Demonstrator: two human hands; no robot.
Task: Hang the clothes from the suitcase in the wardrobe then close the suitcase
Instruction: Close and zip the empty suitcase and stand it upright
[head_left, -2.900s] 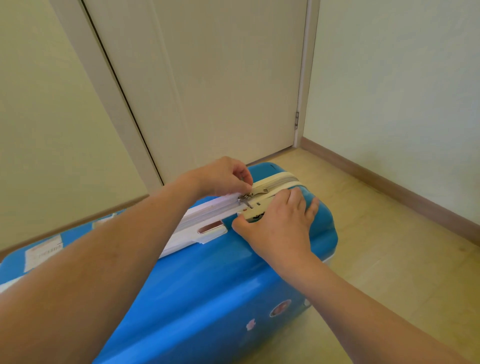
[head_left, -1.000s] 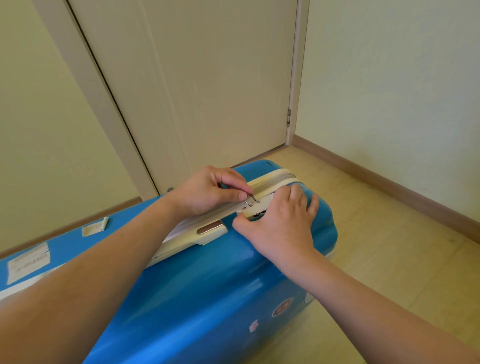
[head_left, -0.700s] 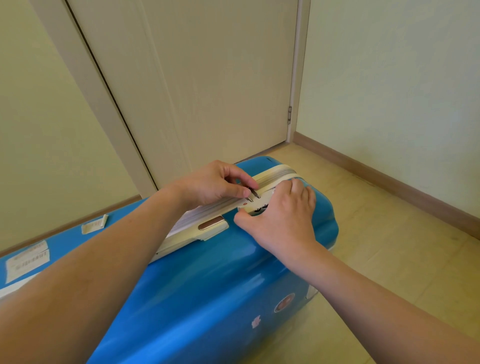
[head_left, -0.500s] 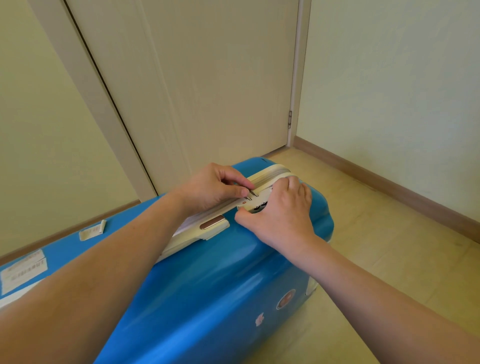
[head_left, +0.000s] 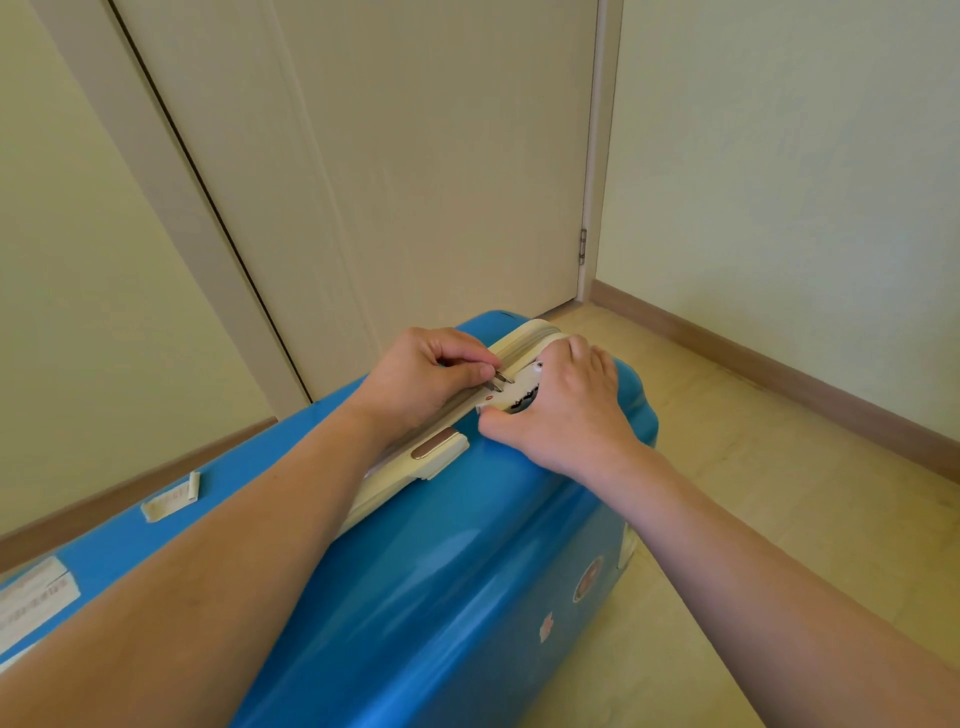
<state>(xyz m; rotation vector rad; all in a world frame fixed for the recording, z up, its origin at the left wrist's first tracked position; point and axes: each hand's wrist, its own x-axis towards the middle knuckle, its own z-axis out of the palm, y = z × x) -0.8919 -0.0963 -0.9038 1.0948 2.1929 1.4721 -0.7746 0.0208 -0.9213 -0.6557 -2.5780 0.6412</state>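
While the left hand (head_left: 426, 382) pinches the small metal zipper pulls (head_left: 500, 382), the right hand (head_left: 566, 415) lies flat at its 3 o'clock, gripping nothing, over the cream combination lock (head_left: 511, 397) on the glossy blue hard-shell suitcase (head_left: 441, 571), which stands zipped on the pale wooden floor (head_left: 779, 493).

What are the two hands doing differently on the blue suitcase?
The left hand is curled, pinching the small metal zipper pulls between thumb and finger; the right hand lies flatter, fingers spread over the cream lock panel and pressing down. The left hand sits on the door side of the cream zipper band; the right hand sits on the nearer side. Both rest on the top edge of the blue hard-shell suitcase, close together.
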